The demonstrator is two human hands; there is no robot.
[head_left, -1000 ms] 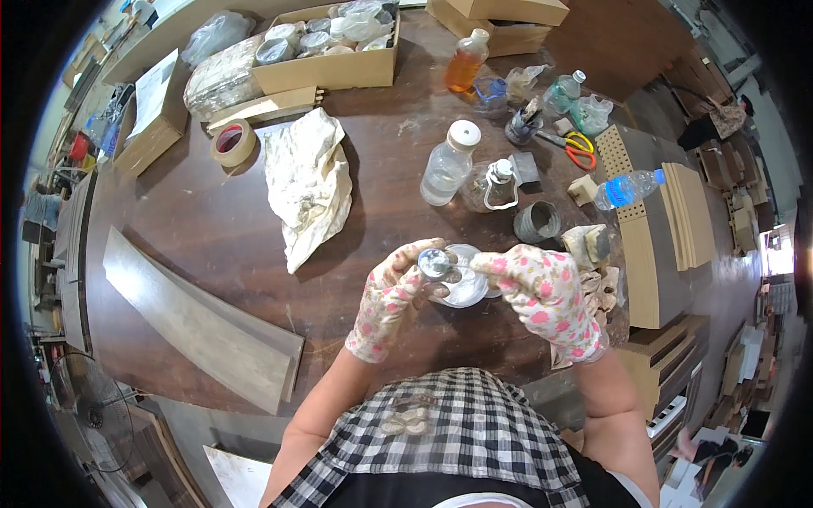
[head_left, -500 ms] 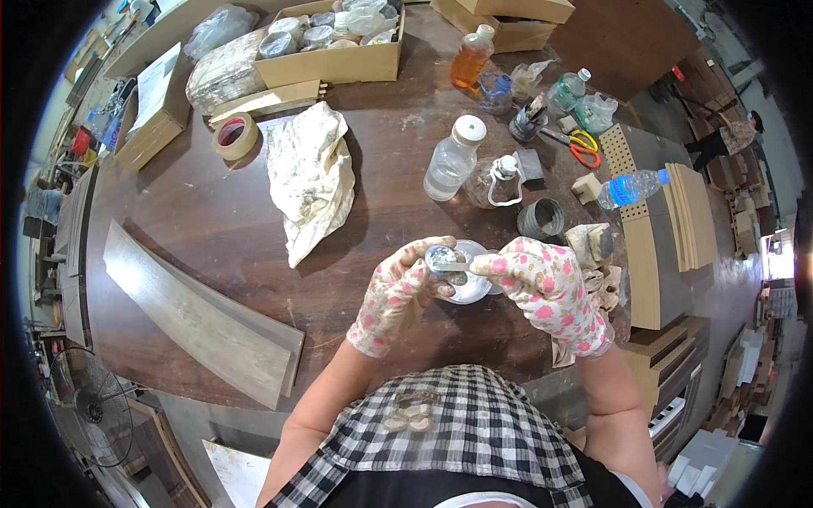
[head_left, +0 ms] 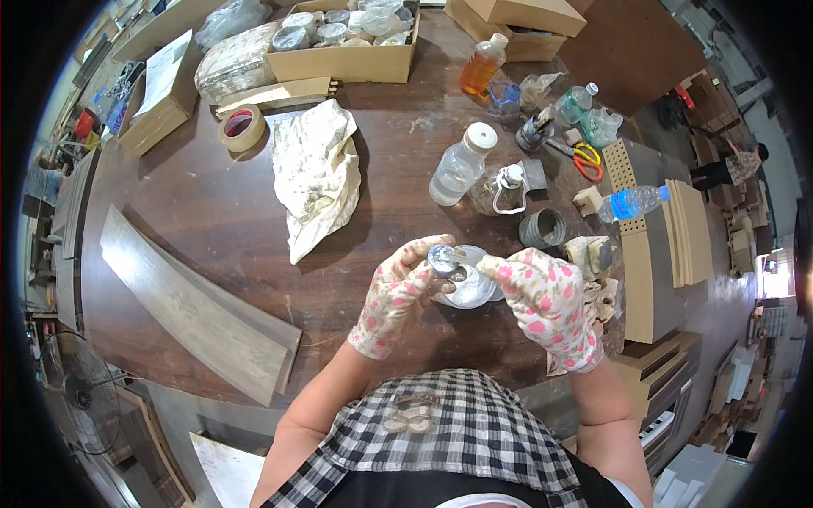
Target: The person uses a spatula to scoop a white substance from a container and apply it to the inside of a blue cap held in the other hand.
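From where I stand, far over on the left there is a round wire fan (head_left: 80,394). Next, on the big shiny brown table (head_left: 169,195), sits an open brown cardboard box (head_left: 157,127) with white paper on it. In front of that box lies a long grey board with a wood look (head_left: 186,305). Then comes a fat roll of tan tape (head_left: 240,146), and beside it a crumpled cream cloth with dark stains (head_left: 315,178).

In the middle is the person's left hand (head_left: 391,292), in a white glove with pink flowers. Its fingers are clamped on a small round blue-grey cup (head_left: 441,259) with pale stuff in it, held up over the table. Just to the right, lower down, is a round white tub with white stuff inside (head_left: 471,292). A thin pale stick (head_left: 466,257) points at the cup; I can't tell if it touches.

The right hand (head_left: 542,296), in a matching glove, has its thumb and finger pinched together on that stick. Behind the hands stand a clear bottle with a white lid (head_left: 458,173) and a dark ribbed pot (head_left: 542,229). Farther right lies a clear plastic bottle with a blue label (head_left: 631,203).
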